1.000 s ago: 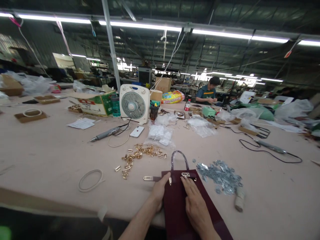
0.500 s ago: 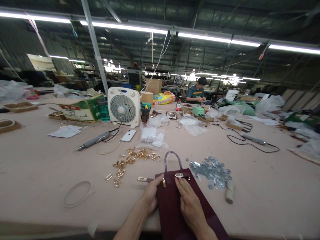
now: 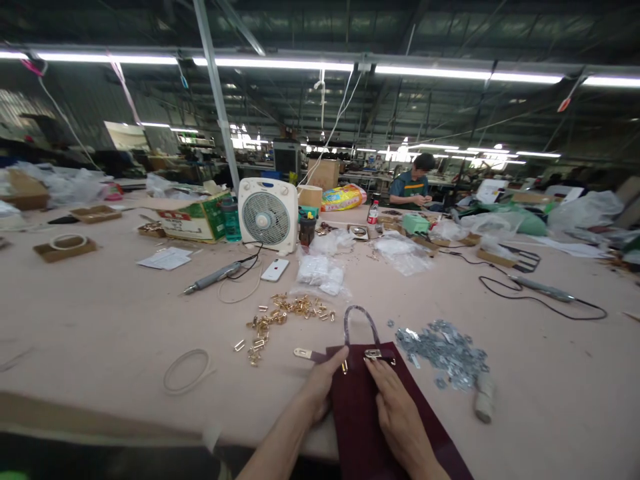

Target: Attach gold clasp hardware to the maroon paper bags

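Your right hand flat, fingers together, pressing metal clasp to steady it on burgundy bag; left hand at bag's edge, grip unclear.

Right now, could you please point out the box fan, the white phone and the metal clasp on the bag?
Box fan [image 3: 267, 218], head view, on its front grille.
White phone [image 3: 275, 270], head view, on its middle.
Metal clasp [image 3: 374, 355], head view, on its plate.

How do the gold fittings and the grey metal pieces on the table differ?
The gold fittings lie in a loose, straggling trail left of the maroon bag, while the grey metal pieces form a denser heap to its right. The gold fittings look chunky and shiny; the grey pieces look flat and duller. Both are small loose metal parts lying on the table.
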Demonstrator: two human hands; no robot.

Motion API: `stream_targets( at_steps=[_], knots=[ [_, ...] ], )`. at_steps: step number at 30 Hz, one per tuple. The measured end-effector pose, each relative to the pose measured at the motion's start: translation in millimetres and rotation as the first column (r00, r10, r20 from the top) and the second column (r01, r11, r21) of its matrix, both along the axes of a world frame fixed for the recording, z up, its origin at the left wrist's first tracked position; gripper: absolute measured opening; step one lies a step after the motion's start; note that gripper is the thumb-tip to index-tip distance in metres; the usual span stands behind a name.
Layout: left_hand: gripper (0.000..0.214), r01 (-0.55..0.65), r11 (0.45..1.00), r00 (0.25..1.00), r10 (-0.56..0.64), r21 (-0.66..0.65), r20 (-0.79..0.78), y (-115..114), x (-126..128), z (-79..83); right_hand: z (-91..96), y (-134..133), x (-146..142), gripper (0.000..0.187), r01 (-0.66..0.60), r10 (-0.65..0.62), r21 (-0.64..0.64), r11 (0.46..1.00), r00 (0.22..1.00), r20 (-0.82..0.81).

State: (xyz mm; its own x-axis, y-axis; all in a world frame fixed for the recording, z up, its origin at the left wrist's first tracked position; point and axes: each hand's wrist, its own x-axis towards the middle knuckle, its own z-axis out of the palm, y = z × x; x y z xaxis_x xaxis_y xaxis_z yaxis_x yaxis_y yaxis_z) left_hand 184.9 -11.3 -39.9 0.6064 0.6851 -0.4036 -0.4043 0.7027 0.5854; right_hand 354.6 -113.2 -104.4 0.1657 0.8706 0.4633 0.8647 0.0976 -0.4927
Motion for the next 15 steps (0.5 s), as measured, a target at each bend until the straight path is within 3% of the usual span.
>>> stream_targets(
  at_steps=[4,7,15],
  knots=[
    [0.051,-0.093,0.983,0.991,0.106,0.161,-0.075,-9,0,-7.6,11.8,-2,-1,0.067,-0.001,0.002,0.004,1.000,0.999,-0.046],
    [0.050,-0.096,0.970,0.988,0.120,0.222,-0.093,-11,0,-12.3,23.2,-4,-3,0.069,0.001,0.000,0.008,1.000,0.998,-0.067],
    [0.024,-0.103,0.987,0.983,0.120,0.121,-0.141,-16,4,-2.9,44.4,-12,-7,0.069,0.088,-0.088,0.038,0.995,0.996,0.015]
  ],
)
